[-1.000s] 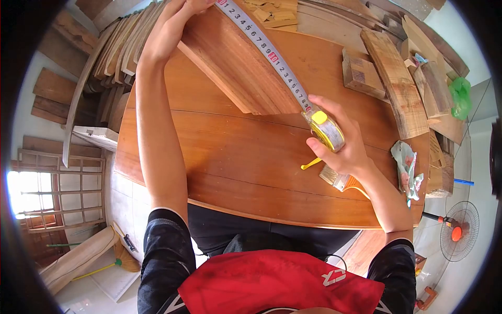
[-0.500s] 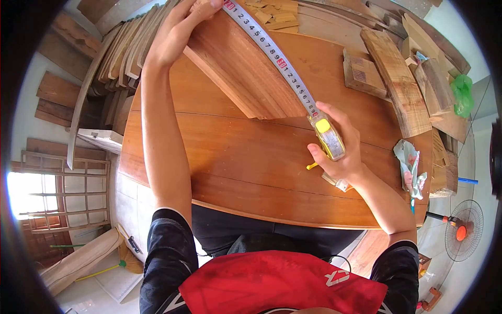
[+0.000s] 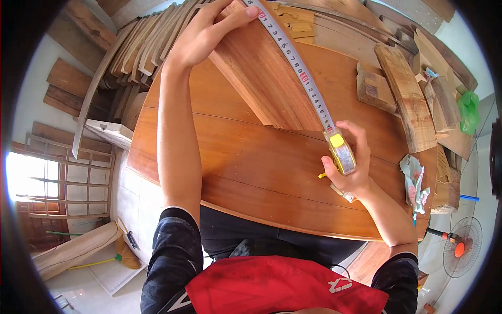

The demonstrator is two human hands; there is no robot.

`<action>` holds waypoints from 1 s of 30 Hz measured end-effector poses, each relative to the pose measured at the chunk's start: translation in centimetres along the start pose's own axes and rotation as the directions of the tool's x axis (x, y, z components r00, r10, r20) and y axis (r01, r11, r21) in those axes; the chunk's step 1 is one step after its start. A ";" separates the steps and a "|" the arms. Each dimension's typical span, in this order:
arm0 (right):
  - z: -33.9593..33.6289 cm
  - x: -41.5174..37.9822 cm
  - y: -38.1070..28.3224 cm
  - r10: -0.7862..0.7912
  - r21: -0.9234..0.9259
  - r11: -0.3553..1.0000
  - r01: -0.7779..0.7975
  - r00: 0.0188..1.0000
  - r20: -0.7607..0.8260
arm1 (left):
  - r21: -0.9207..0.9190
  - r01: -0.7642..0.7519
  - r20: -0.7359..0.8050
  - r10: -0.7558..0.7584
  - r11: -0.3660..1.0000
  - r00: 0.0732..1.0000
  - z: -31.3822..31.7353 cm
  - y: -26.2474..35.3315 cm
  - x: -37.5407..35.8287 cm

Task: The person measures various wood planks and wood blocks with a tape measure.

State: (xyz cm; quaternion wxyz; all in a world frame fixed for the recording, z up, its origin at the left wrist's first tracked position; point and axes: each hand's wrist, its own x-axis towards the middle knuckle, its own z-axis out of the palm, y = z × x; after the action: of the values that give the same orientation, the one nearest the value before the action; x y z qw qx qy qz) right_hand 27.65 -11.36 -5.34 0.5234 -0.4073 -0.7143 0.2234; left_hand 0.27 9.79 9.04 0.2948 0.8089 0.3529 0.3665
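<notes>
A reddish-brown wooden board [image 3: 269,78] slants over the table, its far end cut off by the frame's top edge. A tape measure [image 3: 343,158] with a clear case and yellow button sits in my right hand [image 3: 358,165], fingers and thumb around its sides. Its pale blade [image 3: 293,60] runs out along the board's right edge, the red 30 mark about midway, with the case close to the board's near end. My left hand [image 3: 209,34] grips the board farther up. That thumb lies on the face beside the blade; the other fingers are partly hidden.
Beneath the board is a brown wooden table [image 3: 235,162]. Wood blocks and a long plank [image 3: 405,99] lie at its right, near a crumpled plastic wrapper [image 3: 413,180] and a green bag [image 3: 469,112]. Curved wood pieces [image 3: 144,49] stand stacked at left. A fan [image 3: 461,247] is at lower right.
The whole view has shifted, so the board, tape and both hands appear slightly lower and farther right. Both hands keep their holds, and the blade looks extended about the same length.
</notes>
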 end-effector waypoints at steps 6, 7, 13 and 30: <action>0.1 0.0 -0.2 0.010 -0.008 1.000 -0.010 1.000 -0.003 | 0.036 -0.037 0.007 0.037 0.999 0.999 -0.1 0.1 0.0; 0.1 0.0 -0.1 0.001 -0.011 1.000 -0.001 1.000 -0.006 | 0.032 -0.045 0.004 0.045 0.998 0.999 -0.1 -0.3 0.0; 0.2 0.0 0.1 -0.031 -0.015 0.999 0.031 1.000 -0.004 | 0.035 -0.061 -0.037 0.062 0.998 0.997 0.2 -1.2 -0.2; 0.1 0.0 0.2 -0.046 -0.018 0.999 0.046 0.999 0.006 | 0.030 -0.067 -0.031 0.068 0.997 0.997 0.0 -2.0 -0.1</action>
State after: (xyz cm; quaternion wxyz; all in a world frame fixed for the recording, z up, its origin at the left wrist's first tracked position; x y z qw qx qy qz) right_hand 27.62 -11.24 -5.49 0.5224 -0.3951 -0.7270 0.2060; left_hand -0.51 10.85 7.58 0.2647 0.8186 0.3353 0.3840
